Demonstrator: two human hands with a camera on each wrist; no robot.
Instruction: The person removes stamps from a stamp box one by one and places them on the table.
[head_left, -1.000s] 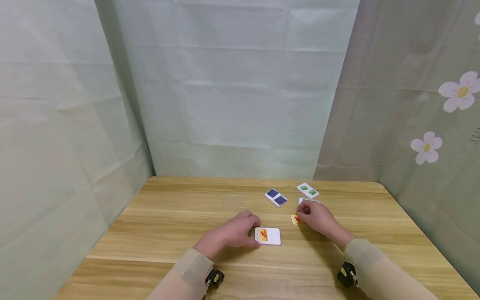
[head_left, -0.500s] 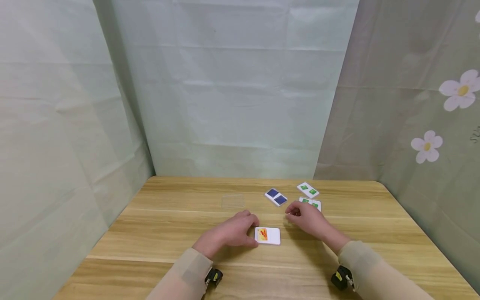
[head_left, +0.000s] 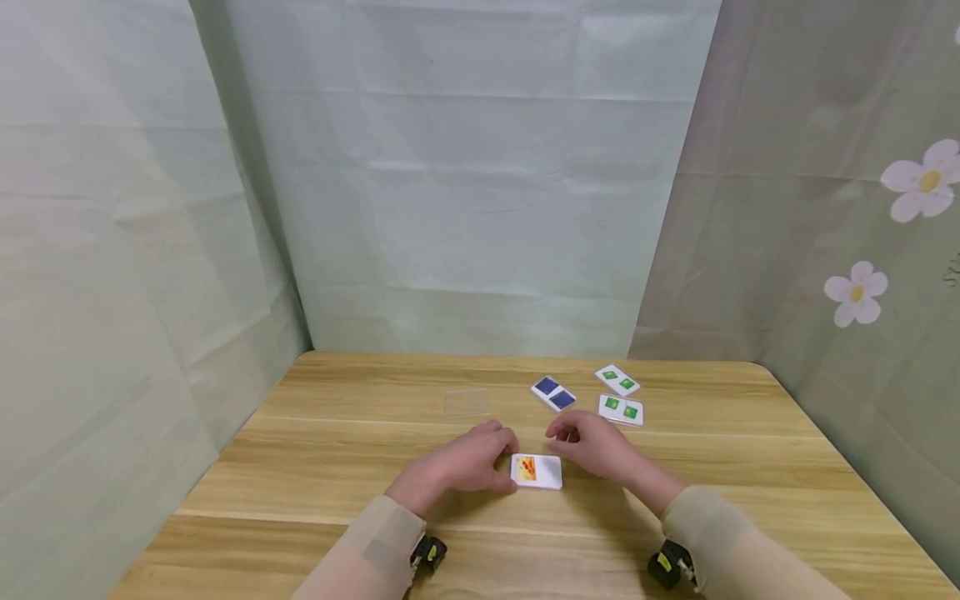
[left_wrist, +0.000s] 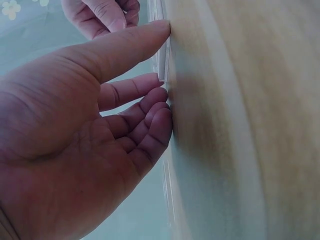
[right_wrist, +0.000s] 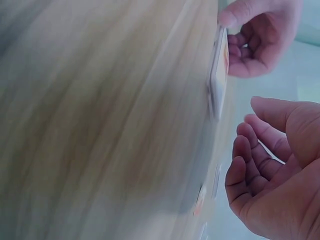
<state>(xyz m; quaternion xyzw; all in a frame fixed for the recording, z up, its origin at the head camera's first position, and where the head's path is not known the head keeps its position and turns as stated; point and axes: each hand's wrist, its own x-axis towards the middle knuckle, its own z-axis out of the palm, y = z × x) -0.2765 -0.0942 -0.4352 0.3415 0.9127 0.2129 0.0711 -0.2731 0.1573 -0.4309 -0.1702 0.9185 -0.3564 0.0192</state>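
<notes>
My left hand (head_left: 468, 458) holds a white card (head_left: 550, 472) at its left corners between thumb and index finger. Its left half carries an orange-and-yellow picture; the right half is plain white. In the left wrist view the thumb (left_wrist: 145, 39) lies along the card's near edge. My right hand (head_left: 592, 446) hovers just right of that card, fingers loosely bent. From the right wrist view, nothing sits between its fingers (right_wrist: 240, 150). A small orange-and-white tile (right_wrist: 200, 200) lies on the table below this hand; the hand hides it in the head view.
Farther back lie a card with two dark blue squares (head_left: 553, 393) and two cards with green squares, one behind (head_left: 617, 380) and one in front (head_left: 621, 409). A clear plastic piece (head_left: 467, 402) rests left of them. Cloth hangs around the wooden table (head_left: 322, 467).
My right hand has moved left toward the white card, uncovering the nearer green card. The small orange tile has dropped out of the head view. My left hand has stayed in place.
</notes>
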